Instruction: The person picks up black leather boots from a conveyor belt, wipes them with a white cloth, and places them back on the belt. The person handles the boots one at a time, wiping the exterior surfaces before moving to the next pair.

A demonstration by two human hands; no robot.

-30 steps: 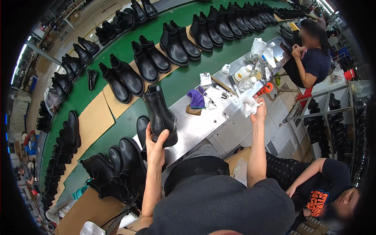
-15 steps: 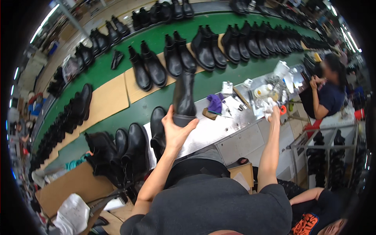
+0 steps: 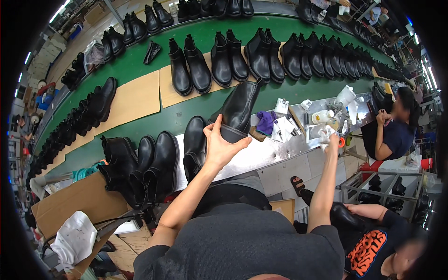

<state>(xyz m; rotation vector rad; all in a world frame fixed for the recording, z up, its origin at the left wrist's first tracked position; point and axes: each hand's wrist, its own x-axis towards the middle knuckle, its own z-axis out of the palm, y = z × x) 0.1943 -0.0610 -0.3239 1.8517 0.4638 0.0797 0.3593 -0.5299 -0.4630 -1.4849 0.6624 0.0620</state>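
My left hand (image 3: 223,145) grips a black ankle boot (image 3: 239,108) round its heel, holding it tilted above the bench edge. Out to the right, my right hand (image 3: 332,141) has its fingers closed on a crumpled white cloth (image 3: 325,133), beside the bottles on the metal worktop (image 3: 280,151). Another black boot (image 3: 194,140) rests just left of my left hand. A purple cloth (image 3: 266,123) lies right of the held boot, close to some pens and small tools (image 3: 291,126). A white bottle (image 3: 322,116) lies on its side near the white cloth.
Rows of black boots (image 3: 261,56) line the green bench (image 3: 186,109), partly on cardboard sheets (image 3: 133,98). More boots (image 3: 161,165) stand to my left, behind a cardboard box (image 3: 77,200). Co-workers sit at the right (image 3: 401,121) and lower right (image 3: 368,242). A metal rack (image 3: 382,191) holds footwear.
The held boot has turned, its upper end now leaning right. My right hand stays on the white cloth by the bottles. The lower-right co-worker now shows with a black boot.
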